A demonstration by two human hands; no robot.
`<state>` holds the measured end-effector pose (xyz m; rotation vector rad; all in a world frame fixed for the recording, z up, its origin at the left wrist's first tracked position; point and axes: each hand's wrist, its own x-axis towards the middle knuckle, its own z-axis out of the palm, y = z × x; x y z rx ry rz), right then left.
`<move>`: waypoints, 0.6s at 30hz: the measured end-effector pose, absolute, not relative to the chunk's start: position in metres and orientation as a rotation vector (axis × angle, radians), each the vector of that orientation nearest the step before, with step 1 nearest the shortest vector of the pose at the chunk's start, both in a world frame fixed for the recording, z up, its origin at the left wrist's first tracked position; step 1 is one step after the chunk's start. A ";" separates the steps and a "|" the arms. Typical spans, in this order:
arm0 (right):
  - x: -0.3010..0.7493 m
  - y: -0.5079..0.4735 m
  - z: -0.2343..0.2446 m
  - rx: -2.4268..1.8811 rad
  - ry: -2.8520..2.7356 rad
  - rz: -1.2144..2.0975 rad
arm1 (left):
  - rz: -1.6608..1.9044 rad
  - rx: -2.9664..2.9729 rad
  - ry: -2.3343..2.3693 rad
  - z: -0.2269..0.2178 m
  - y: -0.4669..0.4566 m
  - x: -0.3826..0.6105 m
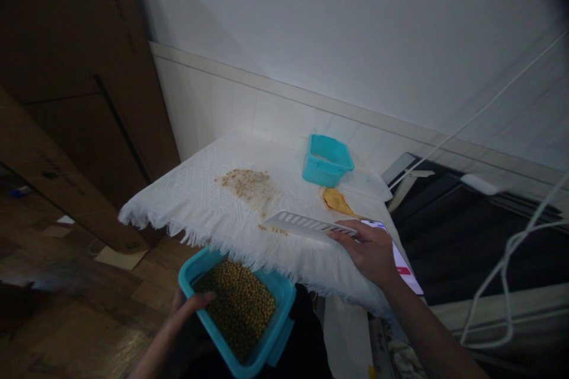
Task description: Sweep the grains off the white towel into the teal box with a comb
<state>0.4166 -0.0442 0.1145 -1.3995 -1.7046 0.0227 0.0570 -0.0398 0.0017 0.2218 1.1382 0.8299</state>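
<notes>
My left hand [191,305] grips the near left rim of a teal plastic box [284,296], thumb over the edge. Soybeans [244,296] fill the lower part of this box, which is held tilted just under the fringed edge of the table. In my right hand [364,249] is a flat white slotted plastic strip [306,224], its long edge down near the cloth. A few loose soybeans [279,231] lie along the strip's edge. Farther back, a patch of pale grains [258,189] mixed with soybeans is spread on the white tablecloth [191,189].
A second teal box [326,160] stands toward the wall. Beside it lie a yellow scoop-shaped item [336,200] and a clear lid [367,183]. A phone [405,269] rests at the table's right edge. White cables [504,266] hang at right; cardboard boxes [75,71] stand at left.
</notes>
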 end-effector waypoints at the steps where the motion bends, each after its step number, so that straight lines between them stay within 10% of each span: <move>1: 0.417 -0.044 0.115 -1.397 -1.709 0.032 | 0.840 0.237 1.172 0.002 -0.040 0.058; 18: 0.422 -0.036 0.114 -1.471 -1.724 0.105 | 0.821 0.313 1.193 0.026 -0.043 0.062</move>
